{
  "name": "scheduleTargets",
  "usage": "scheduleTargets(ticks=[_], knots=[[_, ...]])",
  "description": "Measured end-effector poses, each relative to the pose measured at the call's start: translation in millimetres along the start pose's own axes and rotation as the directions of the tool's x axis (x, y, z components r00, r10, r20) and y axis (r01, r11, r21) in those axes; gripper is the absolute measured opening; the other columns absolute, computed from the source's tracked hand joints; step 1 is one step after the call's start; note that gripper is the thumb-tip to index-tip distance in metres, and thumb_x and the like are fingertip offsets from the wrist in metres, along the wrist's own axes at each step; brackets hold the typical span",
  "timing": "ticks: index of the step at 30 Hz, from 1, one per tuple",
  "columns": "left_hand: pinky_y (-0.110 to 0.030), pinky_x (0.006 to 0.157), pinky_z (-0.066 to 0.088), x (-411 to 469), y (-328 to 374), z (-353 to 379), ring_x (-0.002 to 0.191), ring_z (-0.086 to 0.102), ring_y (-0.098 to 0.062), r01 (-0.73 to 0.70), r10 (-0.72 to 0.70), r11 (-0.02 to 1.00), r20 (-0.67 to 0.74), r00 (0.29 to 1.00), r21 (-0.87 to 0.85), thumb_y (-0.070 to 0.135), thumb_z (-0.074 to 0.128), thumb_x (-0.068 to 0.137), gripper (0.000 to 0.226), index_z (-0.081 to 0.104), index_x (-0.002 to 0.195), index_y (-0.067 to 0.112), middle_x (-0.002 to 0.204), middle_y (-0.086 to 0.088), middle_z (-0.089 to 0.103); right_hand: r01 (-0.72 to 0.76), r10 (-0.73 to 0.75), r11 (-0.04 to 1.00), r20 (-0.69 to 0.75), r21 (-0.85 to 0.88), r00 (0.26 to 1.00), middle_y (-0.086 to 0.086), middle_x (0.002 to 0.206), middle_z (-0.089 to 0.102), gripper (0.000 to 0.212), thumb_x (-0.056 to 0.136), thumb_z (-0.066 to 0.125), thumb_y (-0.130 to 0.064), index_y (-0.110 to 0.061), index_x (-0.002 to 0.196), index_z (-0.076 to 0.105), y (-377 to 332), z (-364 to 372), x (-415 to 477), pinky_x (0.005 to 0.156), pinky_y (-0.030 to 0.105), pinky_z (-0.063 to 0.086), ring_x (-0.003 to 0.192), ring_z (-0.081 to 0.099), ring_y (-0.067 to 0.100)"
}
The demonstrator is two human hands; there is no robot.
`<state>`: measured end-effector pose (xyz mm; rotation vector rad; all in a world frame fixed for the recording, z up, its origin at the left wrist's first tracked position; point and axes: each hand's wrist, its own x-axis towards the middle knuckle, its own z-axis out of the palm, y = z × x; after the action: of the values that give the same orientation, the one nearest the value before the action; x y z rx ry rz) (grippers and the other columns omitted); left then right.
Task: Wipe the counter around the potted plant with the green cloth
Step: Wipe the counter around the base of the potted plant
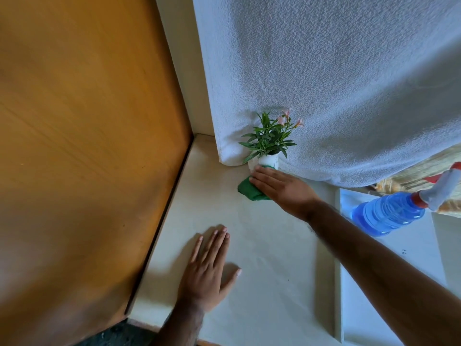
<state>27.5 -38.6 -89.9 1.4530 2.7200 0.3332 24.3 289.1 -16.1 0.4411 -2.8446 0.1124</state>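
Curtain (336,83) of pale, pebbly-textured fabric, hanging across the upper right down to the surface. Wooden panel (82,146), orange-brown with a fine streaked grain, filling the left side. Surface (264,258) smooth, cream and matte, with a raised ridge along its right part. Spray bottle (389,212) of ribbed translucent blue plastic, red collar and grey trigger head, lying tilted at the right edge; no label or writing readable anywhere. Right hand (282,188) flat, fingers extended and close together, pressing down on the green cloth (249,189). Left hand (209,268) well apart from the cloth, nearer the front edge, spread palm-down on bare surface, thumb out to the side, holding nothing. Potted plant (268,146) in the far corner against the curtain: small rounded white pot, narrow dark green leaves, a few pale pink blooms. Green cloth crumpled, soft-looking, mostly hidden under the right fingers, lying at the foot of the pot, apparently touching it.
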Motion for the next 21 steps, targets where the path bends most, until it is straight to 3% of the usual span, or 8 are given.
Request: scheduleTargets(ticks=[4,9,15,21], knots=[[-0.058,0.122,0.038,0,0,0,0.162,0.023,-0.023,0.001,-0.001,1.0,-0.007,1.0,-0.002,0.065,0.046,0.102,0.086,0.028,0.165,0.009,0.175,-0.007,0.025,0.017,-0.018,0.997,-0.019,-0.078,1.0,0.011,0.15,0.05,0.042,0.102,0.04,-0.004,-0.004,0.142,0.052,8,-3,-2,0.118,0.04,0.032,0.142,0.042,0.027],[-0.059,0.12,0.041,0,0,-1,0.16,0.026,-0.023,-0.008,0.008,1.0,-0.031,0.999,-0.004,0.062,0.054,0.1,0.087,0.032,0.163,0.007,0.174,-0.008,0.029,0.036,-0.031,0.996,0.059,-0.087,0.998,0.014,0.14,0.059,0.04,0.099,0.041,-0.003,-0.003,0.134,0.061,21,7,-32,0.11,0.044,0.042,0.13,0.055,0.03],[-0.059,0.122,0.038,1,0,1,0.162,0.021,-0.022,-0.002,0.002,1.0,-0.005,1.0,-0.008,0.065,0.05,0.101,0.087,0.028,0.165,0.009,0.175,-0.007,0.025,-0.046,0.044,0.993,-0.017,-0.106,0.999,0.01,0.155,0.044,0.043,0.103,0.04,-0.005,-0.004,0.146,0.047,17,-13,-23,0.118,0.042,0.031,0.146,0.034,0.026],[-0.057,0.122,0.036,0,0,1,0.162,0.021,-0.022,0.014,-0.014,1.0,0.011,1.0,0.005,0.067,0.046,0.101,0.088,0.027,0.165,0.01,0.176,-0.006,0.024,-0.081,0.086,0.994,0.07,-0.077,0.994,0.012,0.152,0.047,0.046,0.099,0.039,-0.004,-0.004,0.143,0.05,21,3,-36,0.111,0.048,0.041,0.143,0.041,0.029]])
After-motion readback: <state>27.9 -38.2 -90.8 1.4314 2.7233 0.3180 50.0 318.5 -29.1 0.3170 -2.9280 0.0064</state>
